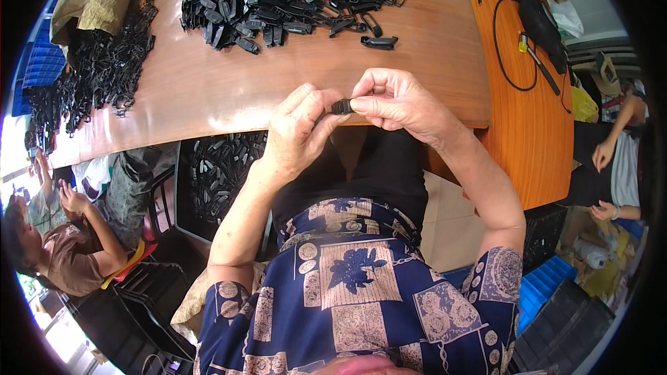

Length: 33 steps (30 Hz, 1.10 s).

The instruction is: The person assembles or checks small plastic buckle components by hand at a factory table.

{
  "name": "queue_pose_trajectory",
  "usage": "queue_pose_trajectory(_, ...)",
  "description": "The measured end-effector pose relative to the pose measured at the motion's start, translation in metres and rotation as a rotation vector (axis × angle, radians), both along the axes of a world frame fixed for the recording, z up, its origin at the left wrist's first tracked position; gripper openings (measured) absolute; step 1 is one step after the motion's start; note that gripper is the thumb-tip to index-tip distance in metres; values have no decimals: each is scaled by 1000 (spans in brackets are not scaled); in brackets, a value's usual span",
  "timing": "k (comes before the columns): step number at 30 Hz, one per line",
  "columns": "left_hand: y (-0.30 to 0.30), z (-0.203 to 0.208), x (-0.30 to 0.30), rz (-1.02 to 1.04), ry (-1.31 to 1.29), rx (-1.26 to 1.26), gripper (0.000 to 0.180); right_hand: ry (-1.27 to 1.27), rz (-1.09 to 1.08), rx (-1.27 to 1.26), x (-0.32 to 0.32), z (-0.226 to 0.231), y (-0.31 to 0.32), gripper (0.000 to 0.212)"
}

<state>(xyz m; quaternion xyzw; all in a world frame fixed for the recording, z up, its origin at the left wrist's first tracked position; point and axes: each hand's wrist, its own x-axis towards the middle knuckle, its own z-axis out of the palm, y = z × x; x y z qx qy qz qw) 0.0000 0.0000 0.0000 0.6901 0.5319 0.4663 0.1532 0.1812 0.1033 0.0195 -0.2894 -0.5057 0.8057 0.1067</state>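
Note:
A small black plastic part [341, 106] is pinched between both my hands, just over the near edge of the wooden table [229, 90]. My left hand [300, 125] grips its left end with thumb and fingertips. At the other end, the thumb and curled fingers of my right hand [399, 105] press on it. Fingers cover much of the part, so its full shape is hidden. Beyond my hands lies a single black plastic piece [379, 42], close to a large heap of similar black pieces [278, 0].
Another dark heap [104, 62] spreads across the table's left end. Below the edge, a black crate [221, 173] holds more black pieces. An orange-brown side table [531, 153] carries a cable and a yellow-and-black tool [538, 59]. People sit at left and right.

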Motion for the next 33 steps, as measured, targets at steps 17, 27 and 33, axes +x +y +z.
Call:
queue_pose_trajectory(17,-11,-10,-3,-166,-1132,-450,27,356,296,-421,-13,-16,-26,56)
queue_pose_trajectory(27,-81,-42,-23,-69,-1130,-461,30,122,261,-255,-56,-46,-79,39)
queue_pose_trajectory(33,-90,-40,-28,76,-1214,-441,42,151,170,-229,-77,-44,-94,42)
